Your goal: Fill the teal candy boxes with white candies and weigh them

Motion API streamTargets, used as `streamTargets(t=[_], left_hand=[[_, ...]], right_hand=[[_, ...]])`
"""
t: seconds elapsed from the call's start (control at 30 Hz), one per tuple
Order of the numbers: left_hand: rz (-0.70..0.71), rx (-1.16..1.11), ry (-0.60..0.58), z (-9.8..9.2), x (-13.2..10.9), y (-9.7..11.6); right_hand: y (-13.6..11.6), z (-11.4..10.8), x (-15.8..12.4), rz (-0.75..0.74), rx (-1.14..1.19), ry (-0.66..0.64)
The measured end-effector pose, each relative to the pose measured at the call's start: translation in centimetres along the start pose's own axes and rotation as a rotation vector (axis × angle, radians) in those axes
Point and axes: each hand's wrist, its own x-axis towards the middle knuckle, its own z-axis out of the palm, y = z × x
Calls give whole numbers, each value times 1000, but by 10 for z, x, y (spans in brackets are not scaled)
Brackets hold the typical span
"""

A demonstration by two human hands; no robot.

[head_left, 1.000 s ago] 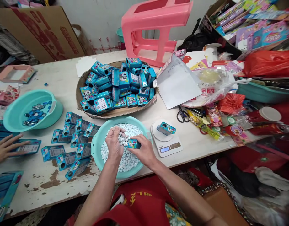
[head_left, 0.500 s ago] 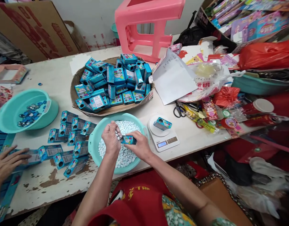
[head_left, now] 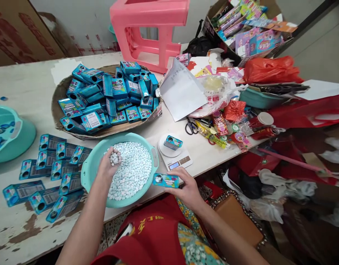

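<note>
My left hand is curled palm-up around several small white candies, above the left side of a turquoise basin. Loose candies of the same kind fill the basin's bottom. To the right of the rim, my right hand grips a small blue candy box between thumb and fingers; white candy shows in its round hole. Another blue box lies on a white digital scale beyond my right hand.
A cardboard tray heaped with blue boxes stands behind the basin. Several boxes with holes lie to the left, near a second turquoise basin. Scissors and clutter lie right of the scale. A pink stool stands at the back.
My right hand has drawn the box away from my left hand, rightward past the basin's rim. The view has shifted right, and a co-worker's hand at the left has gone out of sight.
</note>
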Motion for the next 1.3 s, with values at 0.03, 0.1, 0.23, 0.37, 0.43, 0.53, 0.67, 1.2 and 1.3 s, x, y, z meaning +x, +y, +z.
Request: streamTargets(t=[0.03, 0.1, 0.23, 0.37, 0.43, 0.53, 0.67, 1.2, 1.3], left_hand=[[-66, -10, -30, -4, 7, -9], [-111, -84, -100, -9, 15, -25], [-122, -208, -87, -9, 15, -39], [-125, -270, -86, -5, 16, -38], [-115, -263, -100, -3, 17, -36], [-109, -261, -114, -2, 17, -35], [-29, -241, -41, 3, 17, -38], [506, -226, -173, 93, -64, 5], [636, -139, -74, 95, -59, -3]], right_hand=[[10, -6, -11, 33, -37, 3], [33, -9, -28, 108, -86, 26], [78, 7, -42, 152, -149, 85], [104, 28, -40, 74, -200, 88], [107, 29, -36, 35, -234, 70], [103, 16, -20, -39, -294, 119], [102, -10, 38, -24, -358, 453], [-11, 68, 99, -230, -293, -22], [-11, 85, 100, -231, -311, -35]])
